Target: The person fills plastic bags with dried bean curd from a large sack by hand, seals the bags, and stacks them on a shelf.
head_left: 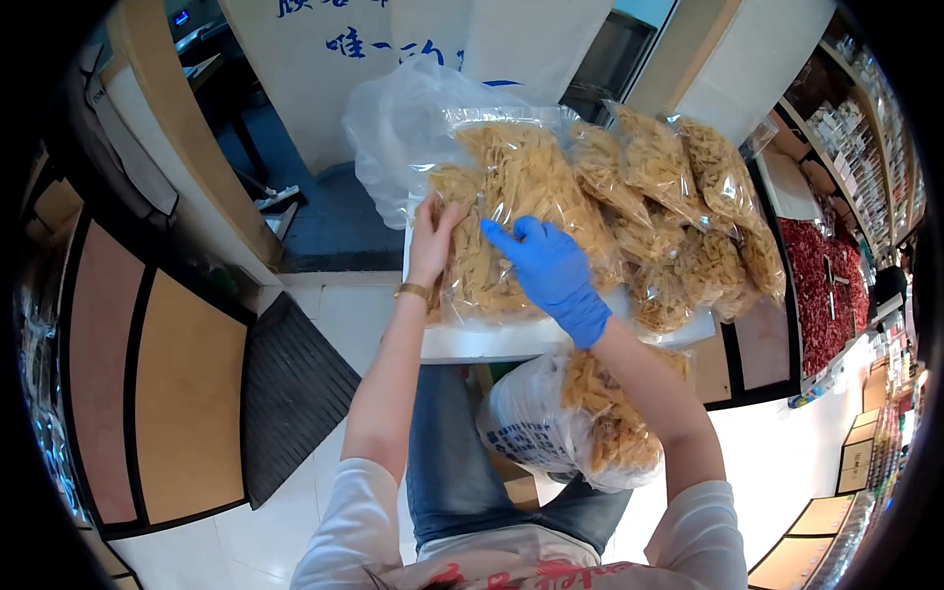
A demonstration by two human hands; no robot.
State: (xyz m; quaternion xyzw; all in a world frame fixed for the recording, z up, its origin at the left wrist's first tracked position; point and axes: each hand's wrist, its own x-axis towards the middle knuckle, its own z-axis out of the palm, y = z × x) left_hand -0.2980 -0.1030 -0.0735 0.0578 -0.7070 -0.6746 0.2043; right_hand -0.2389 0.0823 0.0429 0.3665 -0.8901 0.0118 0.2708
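Note:
A large clear plastic bag of dried, yellowish flat pieces [536, 182] lies on a white-topped table [472, 344] in front of me. My left hand [433, 241], bare and with a band on the wrist, grips the bag's left side, thumb and fingers around the film. In a blue glove, my right hand [553, 265] rests on the middle of the same bag. Its thumb side stretches toward the left hand, and the other fingers are partly bent and partly hidden. Nothing shows held in the glove.
Several smaller filled bags [678, 177] are piled at the right of the table. A thin translucent plastic bag [393, 133] bulges behind. Below the table edge stands a white sack [531, 418] with more dried pieces. Red dried goods [831, 295] fill a bin at the right.

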